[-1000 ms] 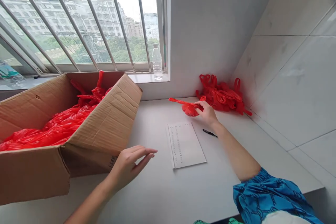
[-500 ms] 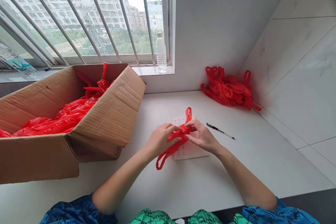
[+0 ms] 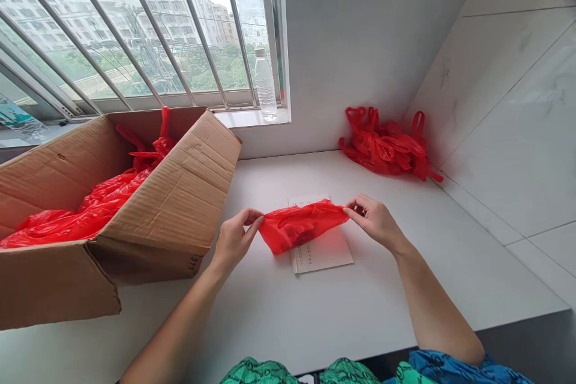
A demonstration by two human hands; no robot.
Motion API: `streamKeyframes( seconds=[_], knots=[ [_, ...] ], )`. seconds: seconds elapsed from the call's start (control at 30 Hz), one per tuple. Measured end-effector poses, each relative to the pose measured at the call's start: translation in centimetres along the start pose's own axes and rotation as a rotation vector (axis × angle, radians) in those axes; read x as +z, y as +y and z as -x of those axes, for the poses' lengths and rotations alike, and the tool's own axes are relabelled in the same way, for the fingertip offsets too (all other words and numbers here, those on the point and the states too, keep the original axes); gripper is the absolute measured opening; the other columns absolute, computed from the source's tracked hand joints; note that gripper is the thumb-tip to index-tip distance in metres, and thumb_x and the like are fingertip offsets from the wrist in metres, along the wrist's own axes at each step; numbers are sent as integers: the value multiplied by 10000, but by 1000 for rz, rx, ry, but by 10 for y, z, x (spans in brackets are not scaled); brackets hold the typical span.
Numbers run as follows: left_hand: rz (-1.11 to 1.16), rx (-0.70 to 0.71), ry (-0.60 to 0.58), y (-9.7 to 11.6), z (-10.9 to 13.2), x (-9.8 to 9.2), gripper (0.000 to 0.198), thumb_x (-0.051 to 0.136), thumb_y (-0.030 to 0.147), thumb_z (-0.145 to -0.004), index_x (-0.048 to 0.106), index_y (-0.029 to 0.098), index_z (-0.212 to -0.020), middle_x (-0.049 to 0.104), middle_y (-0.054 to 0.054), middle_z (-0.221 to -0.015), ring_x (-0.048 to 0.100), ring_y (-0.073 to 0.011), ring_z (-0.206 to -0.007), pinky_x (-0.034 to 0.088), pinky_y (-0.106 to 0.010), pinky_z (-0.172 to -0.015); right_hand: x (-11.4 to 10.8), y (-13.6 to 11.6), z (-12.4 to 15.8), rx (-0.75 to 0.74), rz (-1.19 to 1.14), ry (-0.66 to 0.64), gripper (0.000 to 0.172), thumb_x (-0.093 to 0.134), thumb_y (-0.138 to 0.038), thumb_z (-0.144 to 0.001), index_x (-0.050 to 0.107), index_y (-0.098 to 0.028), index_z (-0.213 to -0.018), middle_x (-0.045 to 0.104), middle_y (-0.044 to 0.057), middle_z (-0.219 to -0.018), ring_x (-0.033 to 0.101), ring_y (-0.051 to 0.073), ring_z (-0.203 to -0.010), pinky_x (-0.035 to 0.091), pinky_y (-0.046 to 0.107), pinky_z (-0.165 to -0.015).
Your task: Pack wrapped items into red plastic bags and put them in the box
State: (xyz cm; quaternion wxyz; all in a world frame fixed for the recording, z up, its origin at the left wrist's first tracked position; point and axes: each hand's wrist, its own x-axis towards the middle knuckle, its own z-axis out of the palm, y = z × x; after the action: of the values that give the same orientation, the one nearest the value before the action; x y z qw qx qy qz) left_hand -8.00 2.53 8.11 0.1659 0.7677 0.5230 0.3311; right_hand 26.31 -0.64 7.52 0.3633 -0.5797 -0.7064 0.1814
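Note:
A red plastic bag (image 3: 301, 227) is stretched sideways between my two hands, above a white booklet (image 3: 326, 255) with rows of print. My left hand (image 3: 237, 234) pinches the bag's left corner between thumb and fingers. At its right end, the thumb and fingers of my right hand (image 3: 371, 222) grip the other corner. The bag hides the middle of the booklet, whose lower part and top edge show around it.
On the left stands an open cardboard box (image 3: 180, 198) holding red plastic bags (image 3: 94, 207). A pile of red bags (image 3: 389, 145) lies against the back wall at right. One clear bottle (image 3: 266, 87) stands on the windowsill; another bottle (image 3: 20, 120) leans at far left.
My hands have moved apart, pulling the bunched red bag out into a wide sheet. Its loop handles no longer stick out. The pen right of the booklet is no longer visible.

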Motion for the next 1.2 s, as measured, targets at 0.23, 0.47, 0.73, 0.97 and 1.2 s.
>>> streamKeyframes(
  seconds=[0.23,0.47,0.73,0.97,1.2],
  knots=[
    [-96,295,-82,39,11,11,351,547,336,-950,538,247,-1290,589,-89,-1345,588,-245,-1164,504,-370,-893,20,-24,4,-120,-29,-80,222,634,-427,-916,623,-265,-1067,684,20,-1049,598,223,-981,432,377,-883],
    [-206,483,-71,47,-5,31,204,479,242,-995,679,260,-957,696,-2,-862,612,-162,-822,416,-365,-910,25,-25,4,-149,-16,-46,186,527,-307,-981,653,-243,-859,690,-2,-855,610,184,-821,420,360,-834],
    [537,11,136,13,0,-1,182,574,371,-931,549,210,-1012,646,-59,-1037,628,-202,-1010,495,-329,-903,-11,2,1,55,-70,282,176,569,-400,-924,619,-233,-949,680,52,-999,636,242,-961,492,327,-697],
    [453,228,-158,67,4,-13,503,663,346,-883,486,249,-1344,641,-82,-1073,596,-224,-1069,441,-416,-1029,13,-60,14,-364,-33,218,171,462,-313,-996,601,-241,-1064,684,84,-1027,644,237,-978,513,385,-861],
    [283,323,-336,75,11,-22,298,398,287,-988,600,186,-793,593,-41,-746,532,-143,-644,439,-272,-614,48,-45,3,-102,385,-187,335,429,-407,-1014,649,-157,-972,663,88,-782,605,215,-657,398,306,-546]
  ],
)
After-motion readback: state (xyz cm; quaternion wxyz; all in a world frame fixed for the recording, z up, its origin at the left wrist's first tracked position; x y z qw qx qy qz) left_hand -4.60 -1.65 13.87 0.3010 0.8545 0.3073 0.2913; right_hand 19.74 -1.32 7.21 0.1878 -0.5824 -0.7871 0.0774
